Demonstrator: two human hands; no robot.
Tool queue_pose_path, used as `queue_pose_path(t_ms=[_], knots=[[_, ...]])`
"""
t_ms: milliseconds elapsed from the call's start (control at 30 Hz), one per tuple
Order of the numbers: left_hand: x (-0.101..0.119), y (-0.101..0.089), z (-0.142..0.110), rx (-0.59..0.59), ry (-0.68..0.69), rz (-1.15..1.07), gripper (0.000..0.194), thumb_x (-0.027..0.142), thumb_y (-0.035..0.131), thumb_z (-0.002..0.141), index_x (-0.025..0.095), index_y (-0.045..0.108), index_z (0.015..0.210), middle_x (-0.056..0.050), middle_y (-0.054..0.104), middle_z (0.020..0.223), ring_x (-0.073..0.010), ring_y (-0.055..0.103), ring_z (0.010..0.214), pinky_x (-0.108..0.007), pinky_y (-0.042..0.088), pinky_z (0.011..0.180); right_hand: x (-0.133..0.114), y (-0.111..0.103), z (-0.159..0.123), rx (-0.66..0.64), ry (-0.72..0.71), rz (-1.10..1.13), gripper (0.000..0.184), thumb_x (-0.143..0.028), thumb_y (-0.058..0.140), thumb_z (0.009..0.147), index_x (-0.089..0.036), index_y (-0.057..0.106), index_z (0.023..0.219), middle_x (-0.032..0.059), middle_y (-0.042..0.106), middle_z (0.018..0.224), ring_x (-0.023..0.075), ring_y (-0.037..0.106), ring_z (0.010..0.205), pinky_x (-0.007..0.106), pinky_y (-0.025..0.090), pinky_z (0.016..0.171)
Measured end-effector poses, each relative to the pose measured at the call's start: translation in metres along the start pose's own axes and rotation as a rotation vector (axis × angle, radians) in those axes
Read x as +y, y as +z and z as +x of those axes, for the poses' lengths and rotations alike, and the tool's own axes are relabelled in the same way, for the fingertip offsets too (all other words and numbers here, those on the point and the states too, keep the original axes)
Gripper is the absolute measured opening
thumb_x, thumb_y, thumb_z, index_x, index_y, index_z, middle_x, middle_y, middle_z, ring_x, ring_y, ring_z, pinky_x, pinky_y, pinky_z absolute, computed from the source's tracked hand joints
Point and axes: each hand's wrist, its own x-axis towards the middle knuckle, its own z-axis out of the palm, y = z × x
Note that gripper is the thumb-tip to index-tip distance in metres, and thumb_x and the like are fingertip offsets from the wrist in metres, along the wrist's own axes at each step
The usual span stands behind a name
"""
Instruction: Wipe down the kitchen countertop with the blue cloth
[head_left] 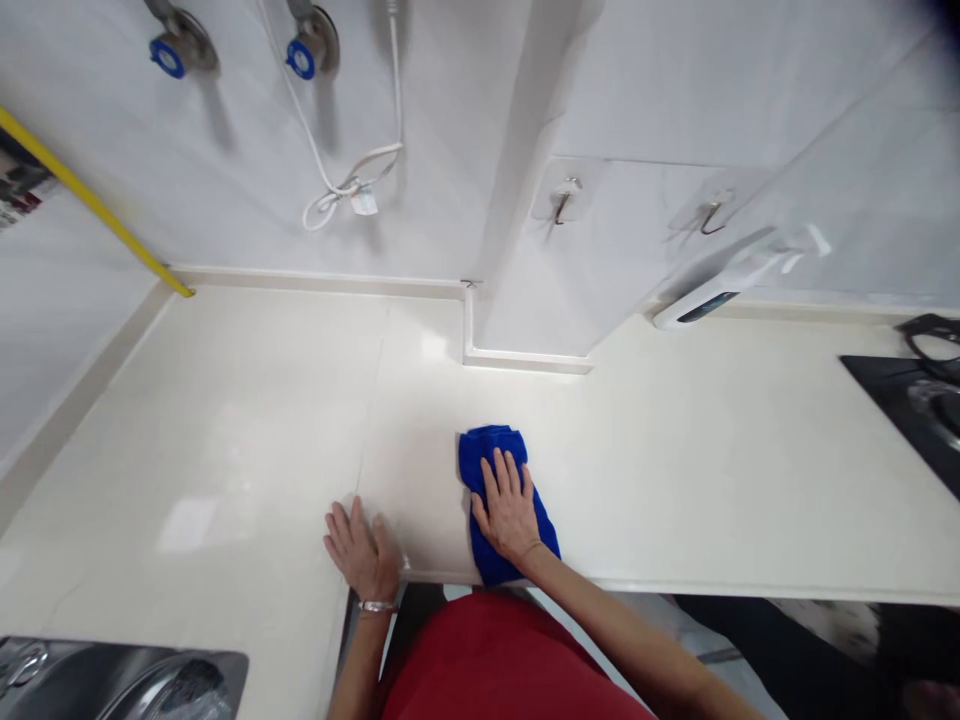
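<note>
A folded blue cloth [491, 445] lies on the cream countertop [697, 450], close to its front edge. My right hand [511, 510] rests palm down on the cloth, fingers stretched out flat over it and not wrapped round it. To the left, my left hand [367, 555] lies flat on the counter near the inner corner, its fingers apart and nothing under it that I can see. A metal bracelet circles the left wrist. Part of the cloth is hidden beneath the right hand.
A steel sink [67, 670] is at the lower left. On the right stand a black gas hob [911, 410] and a white handheld device [705, 300] against the wall. A wall corner juts out behind the cloth. A yellow pipe [90, 200] meets the counter at left.
</note>
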Motion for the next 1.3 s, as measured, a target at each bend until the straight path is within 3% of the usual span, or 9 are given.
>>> queue_pose_path(t_ms=[233, 333, 433, 500, 600, 767, 900, 1067, 1300], knots=[[-0.032, -0.032, -0.003, -0.095, 0.076, -0.346, 0.052, 0.040, 0.036, 0.099, 0.018, 0.044, 0.146, -0.017, 0.044, 0.156, -0.0225, 0.036, 0.148, -0.051, 0.033, 0.123, -0.086, 0.013, 0.043, -0.033, -0.105, 0.119, 0.067, -0.043, 0.040, 0.098, -0.011, 0.031, 0.155, 0.0184, 0.016, 0.166, 0.0364, 0.009, 0.154, 0.063, 0.010, 0.122], [-0.026, -0.038, -0.005, -0.100, 0.109, -0.395, 0.050, 0.036, 0.037, 0.099, 0.019, 0.045, 0.145, -0.016, 0.046, 0.154, -0.0227, 0.039, 0.146, -0.050, 0.035, 0.122, -0.116, 0.019, 0.069, -0.010, -0.094, 0.233, 0.062, -0.043, 0.039, 0.099, -0.012, 0.037, 0.153, 0.0161, 0.021, 0.166, 0.0332, 0.010, 0.155, 0.061, 0.009, 0.123], [-0.011, -0.035, -0.002, -0.148, 0.186, -0.443, 0.047, 0.033, 0.037, 0.099, 0.021, 0.048, 0.143, -0.014, 0.049, 0.153, -0.0222, 0.042, 0.144, -0.047, 0.039, 0.120, -0.122, 0.022, 0.089, 0.045, -0.015, 0.520, 0.054, -0.042, 0.029, 0.101, -0.017, 0.048, 0.146, 0.0117, 0.038, 0.159, 0.0248, 0.027, 0.150, 0.053, 0.019, 0.124], [0.001, -0.027, 0.005, -0.184, 0.259, -0.472, 0.044, 0.031, 0.037, 0.099, 0.021, 0.051, 0.140, -0.012, 0.052, 0.150, -0.0213, 0.044, 0.142, -0.046, 0.040, 0.119, -0.106, 0.020, 0.090, 0.101, 0.074, 0.735, 0.055, -0.041, 0.022, 0.102, -0.018, 0.050, 0.143, 0.0110, 0.046, 0.154, 0.0205, 0.040, 0.144, 0.047, 0.030, 0.121], [0.020, -0.008, 0.020, -0.232, 0.374, -0.411, 0.045, 0.029, 0.038, 0.099, 0.020, 0.051, 0.140, -0.014, 0.051, 0.151, -0.0228, 0.041, 0.145, -0.048, 0.038, 0.120, -0.054, 0.013, 0.069, 0.226, 0.179, 0.852, 0.054, -0.042, 0.024, 0.101, -0.017, 0.052, 0.140, 0.0130, 0.051, 0.149, 0.0213, 0.047, 0.138, 0.045, 0.040, 0.116], [0.055, 0.033, 0.043, -0.311, 0.550, -0.066, 0.055, 0.028, 0.044, 0.095, 0.013, 0.044, 0.148, -0.021, 0.030, 0.163, -0.0355, 0.018, 0.154, -0.063, 0.022, 0.124, 0.043, 0.009, -0.007, 0.356, 0.202, 0.539, 0.046, -0.034, 0.032, 0.097, -0.018, 0.056, 0.134, 0.0160, 0.055, 0.143, 0.0253, 0.051, 0.134, 0.050, 0.044, 0.111], [0.062, 0.046, 0.040, -0.362, 0.631, 0.121, 0.064, 0.037, 0.048, 0.094, 0.021, 0.033, 0.154, -0.020, 0.017, 0.167, -0.0420, 0.007, 0.154, -0.074, 0.009, 0.120, 0.078, 0.020, -0.056, 0.409, 0.225, 0.216, 0.049, -0.028, 0.039, 0.095, -0.019, 0.048, 0.142, 0.0168, 0.051, 0.147, 0.0274, 0.051, 0.133, 0.055, 0.046, 0.109], [0.024, 0.018, 0.022, -0.430, 0.736, 0.212, 0.073, 0.046, 0.055, 0.090, 0.032, 0.027, 0.156, -0.016, 0.014, 0.168, -0.0473, 0.004, 0.153, -0.081, 0.005, 0.115, 0.083, 0.033, -0.071, 0.407, 0.148, 0.046, 0.062, -0.021, 0.037, 0.093, -0.018, 0.030, 0.155, 0.0165, 0.045, 0.152, 0.0278, 0.042, 0.141, 0.055, 0.039, 0.115], [-0.053, -0.043, 0.029, -0.428, 0.693, 0.255, 0.062, 0.040, 0.054, 0.091, 0.037, 0.037, 0.151, -0.010, 0.022, 0.167, -0.0416, 0.011, 0.154, -0.076, 0.016, 0.117, 0.081, 0.033, -0.069, 0.387, 0.184, 0.009, 0.061, -0.021, 0.037, 0.091, -0.015, 0.036, 0.151, 0.0162, 0.048, 0.149, 0.0272, 0.045, 0.138, 0.051, 0.039, 0.115]])
